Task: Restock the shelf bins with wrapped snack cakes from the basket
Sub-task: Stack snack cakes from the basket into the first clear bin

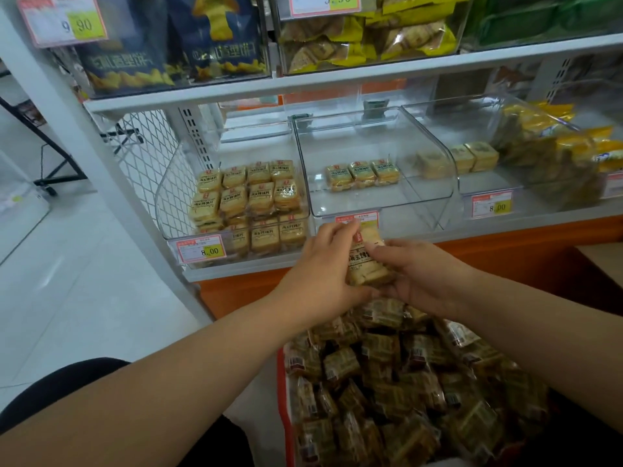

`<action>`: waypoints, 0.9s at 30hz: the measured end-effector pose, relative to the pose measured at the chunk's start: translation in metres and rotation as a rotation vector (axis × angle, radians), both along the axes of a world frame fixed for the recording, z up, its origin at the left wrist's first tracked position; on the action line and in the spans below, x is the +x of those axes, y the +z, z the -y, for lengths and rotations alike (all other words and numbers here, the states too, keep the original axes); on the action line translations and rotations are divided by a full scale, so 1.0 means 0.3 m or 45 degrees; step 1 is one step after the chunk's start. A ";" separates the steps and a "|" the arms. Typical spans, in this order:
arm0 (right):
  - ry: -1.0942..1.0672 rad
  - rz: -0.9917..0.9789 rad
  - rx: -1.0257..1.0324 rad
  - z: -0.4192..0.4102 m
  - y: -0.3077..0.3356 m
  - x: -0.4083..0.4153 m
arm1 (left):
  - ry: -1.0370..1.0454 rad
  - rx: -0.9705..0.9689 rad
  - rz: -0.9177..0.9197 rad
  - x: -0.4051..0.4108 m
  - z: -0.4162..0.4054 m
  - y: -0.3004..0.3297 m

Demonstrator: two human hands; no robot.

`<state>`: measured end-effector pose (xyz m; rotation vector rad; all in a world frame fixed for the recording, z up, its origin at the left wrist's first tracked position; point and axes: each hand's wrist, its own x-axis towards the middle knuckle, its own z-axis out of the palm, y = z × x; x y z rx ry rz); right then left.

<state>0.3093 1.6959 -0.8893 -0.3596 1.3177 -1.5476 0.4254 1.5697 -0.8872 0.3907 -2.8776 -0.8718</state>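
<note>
Both hands grip one wrapped snack cake (365, 261) between them (left hand (320, 274), right hand (418, 274)) above the basket (281, 382).

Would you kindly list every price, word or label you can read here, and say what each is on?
"9.90": price tag, top-left bin.
"9.90": price tag, top-middle bin.
"8.00": price tag, left cake bin.
"8.00": price tag, right bin.
Chinese print on the blue bags, binned cakes and the pack in both hands: too blurred to read.
</note>
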 end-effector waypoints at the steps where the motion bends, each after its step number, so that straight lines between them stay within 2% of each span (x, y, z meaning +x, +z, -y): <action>1: 0.002 -0.017 -0.009 0.014 0.007 0.001 | 0.005 -0.015 -0.023 -0.006 0.018 0.015; 5: 0.035 -0.166 -0.059 0.066 0.057 -0.011 | 0.043 -0.050 -0.066 -0.033 0.115 0.113; 8: 0.004 -0.294 -0.021 0.084 0.093 -0.036 | 0.241 -0.037 -0.086 -0.055 0.260 0.192; 12: -0.043 -0.342 0.008 0.074 0.099 -0.064 | 0.447 -0.043 0.099 -0.079 0.446 0.192; 15: -0.071 -0.360 0.045 0.059 0.082 -0.075 | 0.361 -0.074 0.276 -0.128 0.480 0.130; 22: -0.102 -0.352 0.056 0.055 0.069 -0.096 | 0.281 -0.090 0.476 -0.209 0.516 0.090; 27: -0.107 -0.346 0.076 0.056 0.060 -0.109 | 0.208 -0.096 0.473 -0.229 0.530 0.066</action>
